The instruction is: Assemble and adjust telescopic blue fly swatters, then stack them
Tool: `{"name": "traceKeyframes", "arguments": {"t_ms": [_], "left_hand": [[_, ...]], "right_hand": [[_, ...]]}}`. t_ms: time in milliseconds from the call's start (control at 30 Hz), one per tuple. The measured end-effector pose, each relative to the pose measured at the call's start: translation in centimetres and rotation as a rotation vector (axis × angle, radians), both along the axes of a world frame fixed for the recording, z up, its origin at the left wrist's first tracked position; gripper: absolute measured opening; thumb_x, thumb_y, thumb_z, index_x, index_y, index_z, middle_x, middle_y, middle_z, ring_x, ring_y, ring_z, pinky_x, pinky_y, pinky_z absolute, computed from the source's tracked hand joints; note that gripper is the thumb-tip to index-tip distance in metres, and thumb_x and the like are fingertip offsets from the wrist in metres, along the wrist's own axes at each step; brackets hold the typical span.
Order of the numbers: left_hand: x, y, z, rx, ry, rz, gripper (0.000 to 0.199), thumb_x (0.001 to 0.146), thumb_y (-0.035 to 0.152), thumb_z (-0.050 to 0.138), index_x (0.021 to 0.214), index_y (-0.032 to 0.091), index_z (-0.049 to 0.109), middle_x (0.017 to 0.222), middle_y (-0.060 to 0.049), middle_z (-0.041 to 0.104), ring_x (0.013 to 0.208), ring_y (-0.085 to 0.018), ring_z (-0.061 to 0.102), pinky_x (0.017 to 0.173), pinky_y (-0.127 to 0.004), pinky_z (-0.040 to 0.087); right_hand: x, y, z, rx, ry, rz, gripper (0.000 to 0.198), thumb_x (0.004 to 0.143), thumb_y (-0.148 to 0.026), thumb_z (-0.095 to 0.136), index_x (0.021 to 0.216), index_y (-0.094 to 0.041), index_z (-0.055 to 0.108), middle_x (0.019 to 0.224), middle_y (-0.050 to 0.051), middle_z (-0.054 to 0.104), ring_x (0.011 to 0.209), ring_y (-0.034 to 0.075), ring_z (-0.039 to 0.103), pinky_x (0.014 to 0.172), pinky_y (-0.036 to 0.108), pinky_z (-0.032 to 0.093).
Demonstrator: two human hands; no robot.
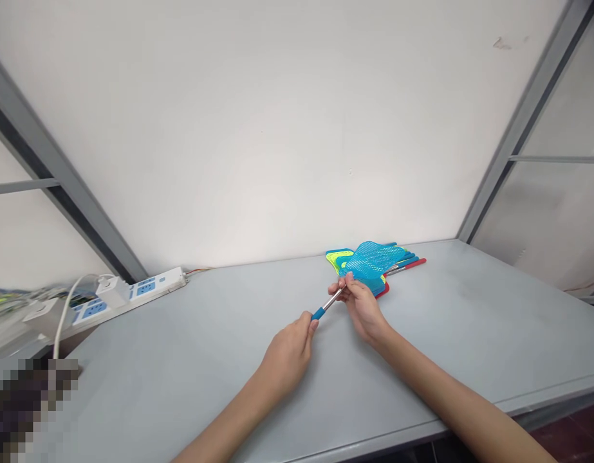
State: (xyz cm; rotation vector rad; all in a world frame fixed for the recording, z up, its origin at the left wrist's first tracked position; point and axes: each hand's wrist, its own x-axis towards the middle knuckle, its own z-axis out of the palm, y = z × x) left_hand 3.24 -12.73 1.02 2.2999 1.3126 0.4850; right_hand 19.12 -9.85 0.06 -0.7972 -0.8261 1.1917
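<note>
A blue fly swatter point(371, 258) with a mesh head and a metal shaft is held up over the table. My left hand point(287, 352) is closed around its blue handle grip. Higher on the shaft, just below the mesh head, the fingers of my right hand point(360, 306) are closed in a pinch. Behind the raised head lies a pile of other fly swatters point(336, 257) in yellow-green, blue and red, with several handles pointing right. The held head hides part of that pile.
The grey table point(190, 360) runs along a white wall point(277, 128). On the left, a long white power strip point(147, 292) carries plugged-in adapters and a white cable point(62, 321). Grey metal frame posts point(519, 122) stand at both sides. A blurred-out patch fills the lower left corner.
</note>
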Motion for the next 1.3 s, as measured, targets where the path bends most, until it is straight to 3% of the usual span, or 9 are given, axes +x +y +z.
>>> {"name": "traceKeyframes", "arguments": {"t_ms": [933, 1300], "left_hand": [[0.17, 0.01, -0.33, 0.056, 0.027, 0.004, 0.028, 0.087, 0.036, 0.015, 0.069, 0.022, 0.03, 0.056, 0.004, 0.039, 0.045, -0.013, 0.033, 0.043, -0.023, 0.022], [-0.02, -0.69, 0.2, -0.051, -0.058, 0.018, 0.028, 0.087, 0.036, 0.016, 0.066, 0.021, 0.027, 0.053, 0.004, 0.035, 0.044, -0.011, 0.028, 0.041, -0.023, 0.02]], "right_hand": [[0.68, 0.13, -0.2, 0.016, 0.06, 0.004, 0.025, 0.072, -0.043, 0.054, 0.061, -0.021, 0.055, 0.065, 0.002, 0.058, 0.074, 0.019, 0.055, 0.07, 0.031, 0.037], [0.7, 0.2, -0.1, -0.005, 0.061, 0.008, 0.025, 0.07, -0.042, 0.057, 0.059, -0.02, 0.056, 0.065, 0.002, 0.056, 0.07, 0.018, 0.054, 0.072, 0.032, 0.038]]}}
